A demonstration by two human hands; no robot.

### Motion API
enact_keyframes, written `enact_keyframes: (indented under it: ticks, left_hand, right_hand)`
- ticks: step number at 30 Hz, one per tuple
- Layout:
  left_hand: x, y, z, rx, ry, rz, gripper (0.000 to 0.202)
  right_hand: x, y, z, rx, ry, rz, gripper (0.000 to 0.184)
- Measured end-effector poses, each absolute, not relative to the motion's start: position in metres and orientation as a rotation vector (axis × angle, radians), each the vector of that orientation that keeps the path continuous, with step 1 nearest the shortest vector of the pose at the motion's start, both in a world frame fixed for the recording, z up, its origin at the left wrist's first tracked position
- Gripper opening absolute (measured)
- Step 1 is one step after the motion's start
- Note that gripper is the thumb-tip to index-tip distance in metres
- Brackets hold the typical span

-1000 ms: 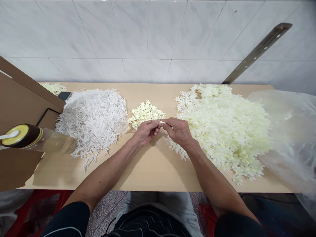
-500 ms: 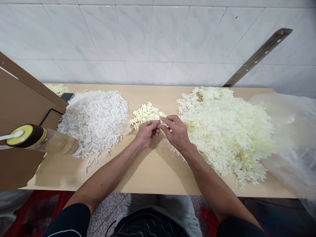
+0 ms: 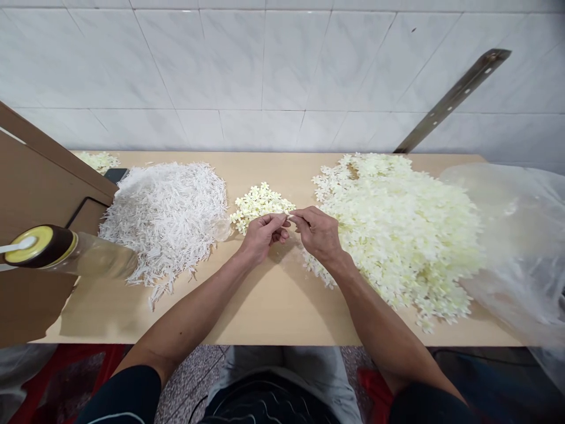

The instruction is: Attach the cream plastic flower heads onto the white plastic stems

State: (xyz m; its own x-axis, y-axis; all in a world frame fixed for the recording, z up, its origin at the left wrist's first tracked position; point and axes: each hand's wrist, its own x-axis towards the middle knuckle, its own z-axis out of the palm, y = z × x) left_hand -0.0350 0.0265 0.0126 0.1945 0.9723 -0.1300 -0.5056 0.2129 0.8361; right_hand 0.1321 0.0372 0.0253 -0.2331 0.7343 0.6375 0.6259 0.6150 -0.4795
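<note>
Over the middle of the table, my left hand [image 3: 265,234] and my right hand [image 3: 318,232] meet at the fingertips. Both are closed in a pinch, and a tiny pale bit shows between them, too small to name. Just beyond my left hand lies a small heap of pale yellow artificial flowers [image 3: 260,201]. A much larger pile of loose pale flower heads [image 3: 397,229] spreads beside my right hand and forearm. Left of my left hand is a mound of thin white stem-like pieces [image 3: 172,206].
A clear bottle with a yellow and brown lid [image 3: 42,244] stands at the left by a brown cardboard panel [image 3: 35,171]. A clear plastic bag [image 3: 521,235] lies on the right. Behind the table [image 3: 282,321], a metal bracket [image 3: 454,97] leans against the tiled wall.
My right hand's fingers have drawn closer together in a pinch against my left fingertips. The view has shifted slightly, and the piles look unchanged.
</note>
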Motion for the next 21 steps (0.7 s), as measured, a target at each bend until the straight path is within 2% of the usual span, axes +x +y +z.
enact_keyframes:
  ticks: [5,11,16,21]
  left_hand:
    - [-0.037,0.03,0.012,0.674,0.791,1.141,0.038]
    - [-0.038,0.032,0.009,0.636,0.783,1.135,0.033]
    - [-0.037,0.029,0.01,0.724,0.742,1.112,0.03]
    - [-0.036,0.027,0.012,0.756,0.769,1.097,0.039]
  right_hand:
    - [0.128,0.035,0.026,-0.976,-2.028,0.258,0.028]
    - [0.119,0.032,0.022,-1.036,-2.068,0.21,0.034]
    - [0.124,0.033,0.025,-1.052,-2.023,0.291,0.028]
    - [0.136,0.034,0.03,-1.149,-1.925,0.291,0.022]
